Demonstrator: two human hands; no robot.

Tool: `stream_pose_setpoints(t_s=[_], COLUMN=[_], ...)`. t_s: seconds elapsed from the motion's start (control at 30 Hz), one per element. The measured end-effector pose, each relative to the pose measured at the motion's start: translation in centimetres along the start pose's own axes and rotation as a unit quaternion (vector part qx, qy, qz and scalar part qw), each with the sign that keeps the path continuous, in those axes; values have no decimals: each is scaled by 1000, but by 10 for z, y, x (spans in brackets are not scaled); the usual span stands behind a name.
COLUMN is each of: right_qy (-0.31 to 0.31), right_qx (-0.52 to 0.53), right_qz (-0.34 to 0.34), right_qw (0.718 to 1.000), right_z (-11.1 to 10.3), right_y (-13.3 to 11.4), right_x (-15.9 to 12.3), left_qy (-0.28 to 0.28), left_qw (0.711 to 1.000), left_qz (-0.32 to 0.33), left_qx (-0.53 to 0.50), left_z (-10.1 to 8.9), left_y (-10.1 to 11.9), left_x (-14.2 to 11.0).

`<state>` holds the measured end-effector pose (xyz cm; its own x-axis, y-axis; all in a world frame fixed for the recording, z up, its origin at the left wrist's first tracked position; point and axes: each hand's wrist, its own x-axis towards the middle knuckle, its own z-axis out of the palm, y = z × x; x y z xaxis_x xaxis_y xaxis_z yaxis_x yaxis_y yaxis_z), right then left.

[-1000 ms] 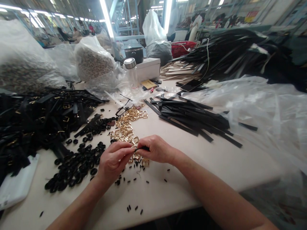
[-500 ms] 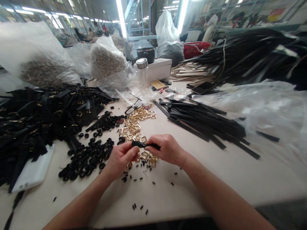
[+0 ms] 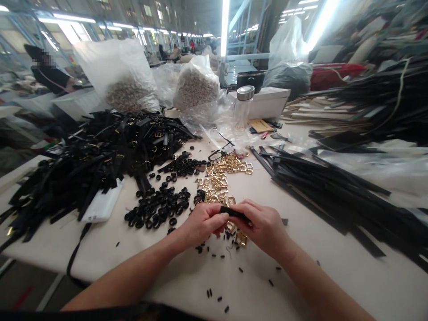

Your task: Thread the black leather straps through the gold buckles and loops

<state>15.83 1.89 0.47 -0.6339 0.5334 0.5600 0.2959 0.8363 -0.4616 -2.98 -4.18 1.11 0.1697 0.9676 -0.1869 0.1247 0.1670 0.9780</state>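
Between my two hands is a short black strap (image 3: 234, 213). My left hand (image 3: 207, 222) pinches its left end between thumb and fingers. My right hand (image 3: 264, 223) is closed round the right part of it, so that end is mostly hidden. Just beyond and below the hands lie gold buckles (image 3: 217, 187), loose in a pile. Black ring-shaped loops (image 3: 159, 207) are heaped to the left of my left hand. Several tiny black pieces (image 3: 240, 270) are scattered on the pale table (image 3: 180, 285) in front of me.
A large heap of black straps with buckles (image 3: 133, 142) covers the left, by a white power strip (image 3: 103, 205). Long black strips (image 3: 314, 187) lie at right. A glass bottle (image 3: 243, 109), glasses (image 3: 219, 154) and filled plastic bags (image 3: 197, 84) stand or lie behind. A person (image 3: 50, 73) is far left.
My view has turned left, so the scene has shifted to the right. The strap stays in both hands; my right-hand fingers now reach further over it.
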Motion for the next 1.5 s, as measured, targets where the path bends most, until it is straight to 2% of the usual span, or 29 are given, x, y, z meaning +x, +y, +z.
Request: stream_pose_setpoints(t_s=[0.13,0.23,0.27,0.3,0.37,0.4,0.47,0.53,0.6,0.73,0.93,1.0,1.07,1.13,1.23,1.3,1.33,1.4,1.5], right_qy=[-5,3,6,7,5,4,4,6,8,3,13,12,15,21,32,40,44,46,42], right_qx=[-14,5,8,7,1,-2,-9,-14,-17,-14,-8,-8,-9,-10,-12,-15,-17,-19,-26], right_qz=[-11,1,8,14,26,32,44,50,53,58,60,59,63,68,73,80,83,88,91], right_qw=[1000,1000,1000,1000,1000,999,999,999,998,998,998,998,998,997,997,996,995,995,995], right_z=[-1,-3,-4,-5,-7,-8,-8,-7,-6,-4,-2,-1,-1,0,1,2,3,4,5], right_y=[-2,-3,-2,-1,2,4,8,10,11,11,11,11,11,11,11,11,10,10,8], right_x=[0,0,1,1,1,0,0,-1,-1,-2,-2,-2,-2,-2,-3,-3,-3,-3,-3], left_qy=[-33,-51,-31,15,132,186,219,205,182,174,175,184,206,245,275,236,205,160,140], left_qw=[999,998,998,997,982,965,923,880,849,813,795,791,795,820,913,965,977,980,971], left_qz=[-4,10,19,37,69,81,89,71,52,45,39,56,93,123,110,76,54,10,-38], left_qx=[15,44,54,66,116,166,304,422,493,554,580,581,564,503,280,82,-2,-115,-189], left_z=[-1,-15,-24,-35,-59,-71,-90,-98,-97,-84,-79,-78,-76,-71,-58,-47,-41,-30,-20], left_y=[4,13,16,19,23,23,22,17,12,6,4,3,3,4,6,5,4,1,-3], left_x=[-1,0,0,0,-2,-3,-5,-6,-4,3,7,8,10,11,12,12,11,12,13])
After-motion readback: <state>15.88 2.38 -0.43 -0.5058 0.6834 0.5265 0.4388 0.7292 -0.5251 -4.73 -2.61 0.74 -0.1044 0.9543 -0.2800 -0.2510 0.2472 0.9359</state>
